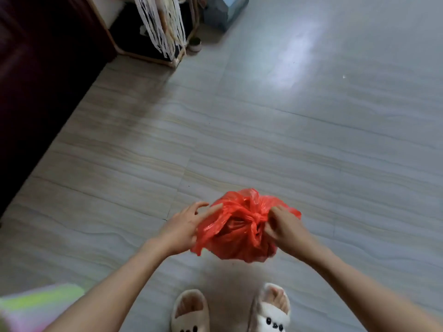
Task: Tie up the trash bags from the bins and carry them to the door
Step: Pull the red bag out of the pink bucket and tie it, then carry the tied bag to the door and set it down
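Here we look down at a red trash bag (242, 228) held in the air above a grey tiled floor (299, 144), just ahead of our two feet in white slippers (272, 310). Our right hand (285, 227) is pinched closed on the twisted plastic at the bag's neck, where the gathered folds meet in what looks like a knot; we cannot tell whether that knot is finished. Our left hand (184, 226) is at the bag's left side, palm against a loose flap of the plastic, its fingers (203, 205) spread and partly curled, so the hand is half open; how firmly it grips the flap we cannot tell. To the far left runs a dark wooden panel (36, 92), and beyond it stands a light wooden frame (143, 56) hung with pale strips. A small jar (194, 44) sits on the floor beside that frame.
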